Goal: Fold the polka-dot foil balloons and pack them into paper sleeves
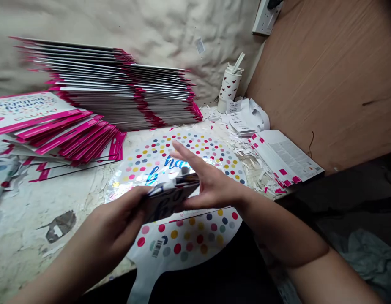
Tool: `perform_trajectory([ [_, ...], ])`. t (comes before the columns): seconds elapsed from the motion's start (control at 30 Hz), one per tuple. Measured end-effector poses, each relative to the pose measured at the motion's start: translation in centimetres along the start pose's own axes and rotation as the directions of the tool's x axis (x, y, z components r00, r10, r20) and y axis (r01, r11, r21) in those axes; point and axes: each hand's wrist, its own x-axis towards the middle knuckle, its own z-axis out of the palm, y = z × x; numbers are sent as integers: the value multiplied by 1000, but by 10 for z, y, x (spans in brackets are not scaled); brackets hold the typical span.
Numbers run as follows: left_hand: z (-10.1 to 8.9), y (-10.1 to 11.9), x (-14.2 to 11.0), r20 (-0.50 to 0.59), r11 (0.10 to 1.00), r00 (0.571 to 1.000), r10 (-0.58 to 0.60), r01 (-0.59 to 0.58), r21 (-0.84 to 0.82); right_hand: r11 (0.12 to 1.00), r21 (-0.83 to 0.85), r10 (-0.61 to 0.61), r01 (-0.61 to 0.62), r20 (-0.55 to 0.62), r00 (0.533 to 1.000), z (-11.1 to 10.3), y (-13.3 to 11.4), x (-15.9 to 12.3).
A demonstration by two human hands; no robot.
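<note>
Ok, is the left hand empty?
No, the left hand grips a folded section of the polka-dot foil balloon.

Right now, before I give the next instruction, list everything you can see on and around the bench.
Foil balloon: one or two, cannot tell; silver with coloured dots and blue lettering; on the bench, part folded at the hands.
Packaged sheets: many; grey and white, pink edges; stacked at the back.
Pink-bordered packs: many; white and pink; fanned at left.
Cup: one; white, red hearts; back right, straw in it.
Printed tags: several; white; beside the cup.
Paper scraps: many; white; right of the balloon.
Wooden board: one; brown; right.
Left hand: one; gripping the fold.
Right hand: one; fingers spread, at the fold.
</note>
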Motion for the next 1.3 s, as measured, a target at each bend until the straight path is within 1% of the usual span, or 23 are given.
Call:
perform_trajectory([
  [0.07, -1, 17, 9, 0, 985, 989, 146, -146, 87, 982, 172, 49, -81, 185, 982, -7, 12, 9],
  [0.1, 1, 24, 12, -80, 970, 977, 199, -185, 158, 955, 245, 107, -168, 247, 963, -9, 23, 10],
  [0.17, 15, 37, 14, -293, 935, 910, 293, -209, 287, 847, 367, 319, -383, 224, 921, -12, 52, 8],
  [0.2, 29, 43, 13, -328, 914, 876, 353, -247, 323, 770, 427, 459, -474, 145, 877, -14, 68, 5],
  [0.23, 46, 49, 12, -287, 890, 866, 409, -310, 334, 695, 481, 585, -534, 52, 809, -16, 83, 2],
  [0.3, 87, 57, 9, -8, 857, 893, 449, -428, 287, 594, 554, 738, -583, -88, 669, -19, 107, -6],
  [0.33, 106, 60, 9, 117, 865, 909, 400, -416, 280, 570, 578, 765, -584, -114, 634, -20, 115, -9],
  [0.43, 136, 49, 19, 337, 906, 909, 246, -339, 254, 538, 639, 764, -550, -93, 639, -23, 123, -19],
  [0.5, 124, 29, 32, 477, 908, 827, 299, -400, 125, 509, 692, 764, -513, -87, 640, -28, 121, -27],
  [0.57, 99, 7, 44, 606, 888, 687, 401, -454, -74, 453, 767, 768, -454, -77, 636, -34, 118, -34],
  [0.6, 87, -2, 47, 622, 902, 677, 394, -415, -120, 420, 806, 769, -417, -71, 636, -36, 118, -36],
  [0.63, 79, -9, 48, 581, 921, 727, 365, -373, -111, 390, 838, 769, -382, -69, 635, -38, 117, -36],
  [0.7, 75, -14, 43, 392, 959, 888, 241, -279, 42, 359, 865, 766, -352, -58, 640, -36, 118, -32],
  [0.77, 82, -12, 31, 261, 954, 949, 177, -231, 193, 354, 860, 752, -367, -28, 658, -31, 117, -23],
  [0.83, 86, -9, 19, 390, 930, 888, 243, -327, 166, 367, 850, 717, -378, 0, 697, -24, 117, -12],
  [0.93, 73, -11, 13, 620, 896, 669, 410, -423, -136, 412, 822, 659, -393, 29, 751, -15, 118, 2],
  [0.97, 67, -12, 15, 630, 902, 656, 416, -383, -198, 441, 787, 651, -430, 49, 758, -12, 119, 6],
  [1.0, 63, -13, 17, 607, 922, 696, 384, -324, -211, 474, 740, 650, -477, 71, 757, -8, 122, 10],
  [1.03, 62, -14, 21, 550, 948, 772, 318, -269, -171, 506, 687, 653, -521, 89, 752, -4, 125, 13],
  [1.1, 68, -13, 27, 356, 981, 920, 162, -188, 41, 555, 603, 658, -572, 102, 746, 3, 132, 19],
  [1.13, 74, -12, 30, 252, 970, 961, 110, -159, 183, 565, 590, 658, -578, 101, 746, 6, 134, 22],
  [1.2, 89, -10, 34, 143, 901, 985, 96, -147, 408, 589, 581, 642, -561, 85, 762, 10, 138, 26],
  [1.3, 101, -8, 39, 173, 883, 977, 123, -187, 430, 663, 532, 596, -526, 50, 801, 11, 136, 29],
])
